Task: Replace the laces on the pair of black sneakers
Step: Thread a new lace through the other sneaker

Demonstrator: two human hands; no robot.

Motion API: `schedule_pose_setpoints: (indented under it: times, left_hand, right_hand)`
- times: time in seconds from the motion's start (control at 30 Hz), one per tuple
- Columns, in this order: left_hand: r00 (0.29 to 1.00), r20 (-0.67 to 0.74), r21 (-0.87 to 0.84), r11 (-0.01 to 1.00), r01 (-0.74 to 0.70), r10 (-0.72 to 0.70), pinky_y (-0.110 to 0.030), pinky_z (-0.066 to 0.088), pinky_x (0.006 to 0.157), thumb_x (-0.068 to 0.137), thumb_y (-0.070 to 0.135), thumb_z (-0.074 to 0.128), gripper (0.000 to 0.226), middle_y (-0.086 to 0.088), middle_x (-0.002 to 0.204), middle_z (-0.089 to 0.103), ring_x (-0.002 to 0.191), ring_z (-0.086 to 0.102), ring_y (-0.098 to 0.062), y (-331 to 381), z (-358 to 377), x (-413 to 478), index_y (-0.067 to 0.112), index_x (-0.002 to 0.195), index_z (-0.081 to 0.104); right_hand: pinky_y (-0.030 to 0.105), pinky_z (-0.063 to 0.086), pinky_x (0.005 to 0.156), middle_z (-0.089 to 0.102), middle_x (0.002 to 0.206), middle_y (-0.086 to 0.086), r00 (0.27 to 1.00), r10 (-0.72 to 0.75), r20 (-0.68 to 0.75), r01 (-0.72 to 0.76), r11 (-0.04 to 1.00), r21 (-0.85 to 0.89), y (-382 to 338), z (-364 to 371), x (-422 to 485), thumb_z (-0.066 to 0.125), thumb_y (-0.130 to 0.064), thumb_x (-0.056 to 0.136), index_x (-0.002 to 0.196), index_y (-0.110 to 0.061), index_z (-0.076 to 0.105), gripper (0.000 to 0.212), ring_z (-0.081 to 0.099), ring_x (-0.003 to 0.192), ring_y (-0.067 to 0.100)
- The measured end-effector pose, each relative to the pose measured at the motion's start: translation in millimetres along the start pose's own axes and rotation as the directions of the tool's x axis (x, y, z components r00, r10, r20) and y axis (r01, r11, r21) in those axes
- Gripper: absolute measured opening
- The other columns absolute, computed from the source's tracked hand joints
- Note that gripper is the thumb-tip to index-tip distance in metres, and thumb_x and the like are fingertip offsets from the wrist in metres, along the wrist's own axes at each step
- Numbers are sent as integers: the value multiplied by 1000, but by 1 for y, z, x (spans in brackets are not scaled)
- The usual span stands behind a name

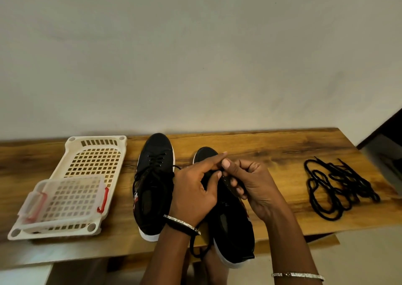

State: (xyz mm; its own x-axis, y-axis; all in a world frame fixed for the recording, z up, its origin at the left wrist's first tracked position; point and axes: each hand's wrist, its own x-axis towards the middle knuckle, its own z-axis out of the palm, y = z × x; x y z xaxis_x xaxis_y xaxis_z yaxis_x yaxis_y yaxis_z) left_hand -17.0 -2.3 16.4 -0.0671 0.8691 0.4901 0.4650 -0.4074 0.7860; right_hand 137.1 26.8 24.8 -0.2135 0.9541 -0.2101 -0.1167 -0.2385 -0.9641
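Cream plastic first: a slotted basket point(95, 160) sits at the left end of the wooden table point(272, 152), and in its near half lies a clear box point(65, 200) with red latches. Through its sides I only see the basket's grid, so what it holds I can't tell.

Over to the middle, where two black sneakers stand side by side, toes to the wall. The left sneaker point(154, 176) is laced and sits fully on the wood. The right sneaker point(232, 232) has its heel hanging over the front edge, and a black lace point(194, 249) loops down off that edge too.

Both hands are over its front. The left hand point(195, 193) has thumb and forefinger nipped together, and the right hand point(250, 187) has its fingers curled in tight, both pinching the lace where they meet. The eyelets are hidden underneath them.

There's bare wood to the right, then a loose tangle of black laces point(339, 189) near the table's right end, well apart from the shoes.
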Motion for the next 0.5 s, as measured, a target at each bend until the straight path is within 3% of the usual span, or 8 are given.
schedule_pose_setpoints:
  times: [0.1, 0.2, 0.3, 0.4, 0.5]
  left_hand:
    - [998, -58, 25, 1000, 12, -10, -22, 55, 79, 86, -4, 65, 32, 11, 97, 72, 93, 66, -1, -5, -4, 1, 19, 104, 77]
    - [991, -117, 81, 994, 74, -64, -15, 51, 70, 88, -7, 60, 33, 10, 93, 69, 85, 64, -4, -13, -9, 2, 19, 100, 76]
    - [980, -148, 132, 980, 150, -130, -22, 52, 65, 89, -5, 58, 34, 12, 91, 64, 79, 62, -6, -18, -8, 1, 21, 100, 75]
    - [986, -92, 174, 973, 153, -139, -17, 52, 75, 85, -3, 58, 38, 12, 100, 62, 91, 61, -1, -17, -5, 0, 23, 109, 72]
    - [996, 3, 158, 984, 85, -86, -18, 50, 88, 81, 9, 60, 45, 12, 117, 59, 108, 58, -3, -10, -2, 1, 25, 123, 65]
  right_hand:
    - [21, 30, 39, 62, 64, 10, 1000, -4, -5, 4, 1000, -1, 3, -7, -1, 77, -35, 78, 85, -4, 76, 32, 44, 45, 12]
    - [19, 43, 46, 69, 74, 13, 999, -4, -40, 8, 996, 88, 5, -18, -1, 75, -20, 79, 100, 2, 75, 31, 55, 55, 13]
    - [19, 55, 59, 74, 86, 17, 999, -19, -41, 25, 986, 167, 9, -22, 1, 69, -10, 82, 105, 2, 74, 26, 67, 68, 16]
    - [21, 59, 68, 75, 97, 22, 999, -30, -35, 36, 980, 197, 8, -16, 3, 67, -7, 84, 108, 1, 70, 26, 73, 78, 19]
    - [24, 59, 64, 75, 95, 24, 999, -36, -26, 41, 976, 213, 6, -7, 5, 70, -8, 80, 101, -2, 64, 22, 74, 76, 21]
